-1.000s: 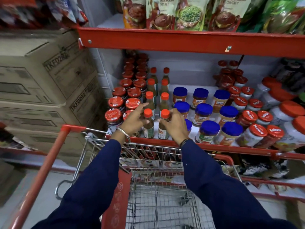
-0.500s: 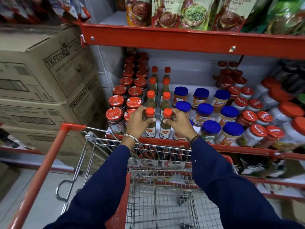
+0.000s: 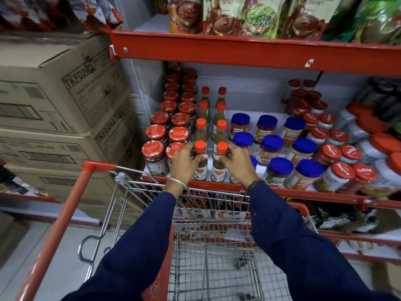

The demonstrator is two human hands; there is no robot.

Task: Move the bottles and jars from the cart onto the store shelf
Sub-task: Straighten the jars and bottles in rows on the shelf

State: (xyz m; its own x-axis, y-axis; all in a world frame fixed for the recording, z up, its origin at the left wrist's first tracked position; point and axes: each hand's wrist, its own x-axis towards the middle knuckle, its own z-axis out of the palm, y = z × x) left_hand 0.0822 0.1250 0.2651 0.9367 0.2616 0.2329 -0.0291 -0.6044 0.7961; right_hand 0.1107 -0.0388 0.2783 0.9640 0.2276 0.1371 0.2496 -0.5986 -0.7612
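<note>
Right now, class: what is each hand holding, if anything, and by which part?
Each hand grips one orange-capped sauce bottle standing at the shelf's front edge: the left hand holds the left bottle at its neck and shoulder, and the right hand holds the right bottle likewise.

A grocery shop: red shelves point(image 3: 249, 54) stocked with rows of jars point(image 3: 269, 146), a wire cart point(image 3: 134, 192), stacked cartons point(image 3: 60, 88).

"TKFD2R2" is printed on the upper cardboard box point(image 3: 82, 77) and again on the box below point(image 3: 108, 132). "VEEBA" is read on the blue-lidded jars point(image 3: 265, 132). "Mapro" is written on the red lids point(image 3: 343, 170). "CHUTNEY" is legible on a pouch point(image 3: 225, 9) on the top shelf. Bottle labels are too small to read fully.
</note>
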